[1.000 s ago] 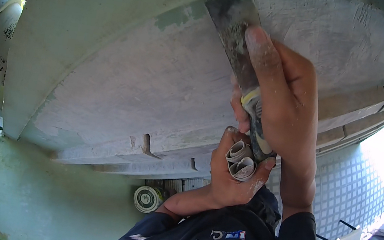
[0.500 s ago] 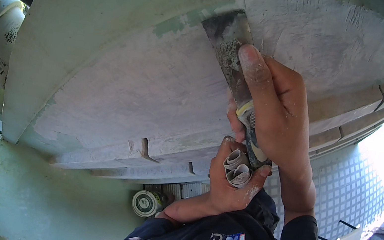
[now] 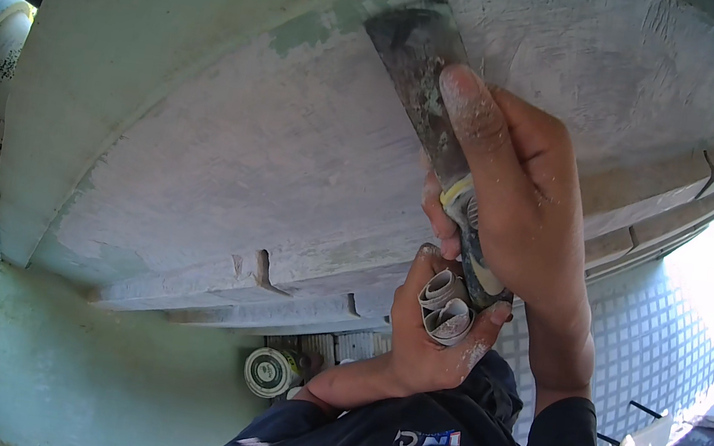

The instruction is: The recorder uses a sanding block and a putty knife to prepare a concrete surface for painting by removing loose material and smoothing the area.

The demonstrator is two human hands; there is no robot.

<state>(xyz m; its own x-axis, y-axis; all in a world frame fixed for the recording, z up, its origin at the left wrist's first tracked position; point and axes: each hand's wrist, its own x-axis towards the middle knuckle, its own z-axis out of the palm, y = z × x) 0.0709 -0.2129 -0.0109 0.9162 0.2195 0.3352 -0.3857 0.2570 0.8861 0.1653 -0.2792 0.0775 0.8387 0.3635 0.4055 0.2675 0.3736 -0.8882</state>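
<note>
**Scraper at Far Edge of Coated Panel**

We hold the flat metal scraper with a dark, yellow-collared handle (image 3: 434,125) in our right hand (image 3: 525,194), fingers wrapped firmly, thumb along the blade. The blade's end lies over the far, central part of the curved, grey-white coated panel (image 3: 267,143); we cannot tell whether it touches. Our left hand (image 3: 434,358) is curled around rolled, pale, stiff sheets (image 3: 453,322), its thumb at the handle's end.

Status: we judge the coating mostly in place, since grey-white covers most of the panel. Left uncovered: a pale-green, ragged-edged patch (image 3: 303,32), just left of the blade. Rough, streaked marks (image 3: 662,21) at far right appear unsmoothed.
</note>
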